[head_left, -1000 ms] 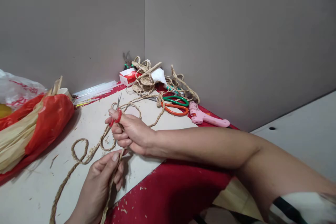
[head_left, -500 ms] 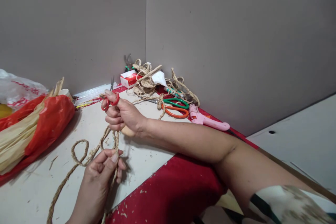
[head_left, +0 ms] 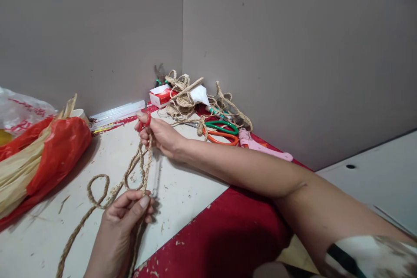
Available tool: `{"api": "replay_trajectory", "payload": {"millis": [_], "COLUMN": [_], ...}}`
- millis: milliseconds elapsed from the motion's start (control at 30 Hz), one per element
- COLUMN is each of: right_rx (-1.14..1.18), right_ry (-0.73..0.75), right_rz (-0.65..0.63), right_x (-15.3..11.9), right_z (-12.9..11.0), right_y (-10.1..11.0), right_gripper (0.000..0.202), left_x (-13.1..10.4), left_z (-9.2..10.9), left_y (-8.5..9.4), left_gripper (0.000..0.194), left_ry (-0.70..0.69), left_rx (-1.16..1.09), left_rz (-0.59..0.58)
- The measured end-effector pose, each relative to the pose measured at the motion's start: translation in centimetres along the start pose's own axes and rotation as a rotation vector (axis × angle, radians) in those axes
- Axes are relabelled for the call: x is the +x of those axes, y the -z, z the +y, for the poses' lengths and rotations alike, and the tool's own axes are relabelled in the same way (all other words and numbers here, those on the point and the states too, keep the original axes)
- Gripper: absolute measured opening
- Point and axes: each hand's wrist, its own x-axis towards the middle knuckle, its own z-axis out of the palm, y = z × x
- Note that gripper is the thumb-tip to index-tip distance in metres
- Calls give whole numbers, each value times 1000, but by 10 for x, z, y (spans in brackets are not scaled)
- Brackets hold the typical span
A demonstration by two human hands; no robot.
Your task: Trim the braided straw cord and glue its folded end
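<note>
My left hand (head_left: 122, 219) pinches a tan braided straw rope (head_left: 147, 169) between thumb and fingers, low on the board. Further up, my right hand (head_left: 159, 132) is closed around small scissors with red handles (head_left: 148, 120); their blades point away toward the wall and show only faintly. The rope runs taut from my left hand up to the fingers of my right hand, though I cannot tell how those fingers grip it. Looser rope loops lie left of both hands, and a thicker length trails toward the lower left.
Left lies a red plastic bag (head_left: 70, 143) holding pale dry husks (head_left: 29, 169). At the back are clear sticks (head_left: 119, 114), a red-and-white box (head_left: 160, 96) and heaped cord (head_left: 185, 100). Scissors with green and orange handles (head_left: 221, 128) and a pink glue-gun-like tool (head_left: 263, 150) lie right.
My right hand has shifted slightly up and right, with the red scissors turned in it. More rope now stretches between the hands. My left hand has stayed nearly in place.
</note>
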Motion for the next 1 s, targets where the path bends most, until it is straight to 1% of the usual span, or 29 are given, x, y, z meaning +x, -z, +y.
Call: {"api": "replay_trajectory", "payload": {"millis": [100,167,267,333,367,433,467,500,533,633,700,733,800,867,1000], "right_rx": [-321,-449,-604,-676,-697,-736,-764,-816,-905,-1288,-1513,-1594,-1707,-1780,-1864], "right_ry": [62,116,132,84,28,-127,-182,-199,-176,10,98,119,151,185,213], "right_rz": [103,167,157,154,126,2,-75,-142,-200,-331,-381,-390,-382,-376,-395], "right_x": [-8,-18,-41,-59,-68,-83,-90,-96,-100,-108,-109,-109,-107,-106,-106], "right_z": [-8,-15,-22,-24,-24,-23,-21,-18,-16,-7,-2,-1,1,2,2], "right_y": [22,38,57,63,64,62,60,56,52,42,38,38,39,42,45], "right_gripper": [42,44,45,45,45,46,45,44,43,34,27,27,30,34,38], "left_x": [0,0,0,-1,-1,-2,-2,-3,-3,-4,-4,-4,-4,-5,-8], "left_z": [0,1,2,3,4,5,5,6,6,7,7,7,8,8,8], "left_y": [-2,-3,-5,-5,-6,-6,-6,-7,-7,-8,-10,-11,-12,-14,-16], "left_gripper": [29,29,28,27,27,28,30,32,35,42,44,44,42,38,27], "left_ry": [-17,-22,-33,-44,-41,-11,12,35,55,69,73,77,88,81,32], "left_rx": [-19,-23,-11,5,12,24,25,22,17,5,9,10,11,14,72], "left_rz": [33,37,46,49,50,73,92,113,136,192,206,210,212,191,49]}}
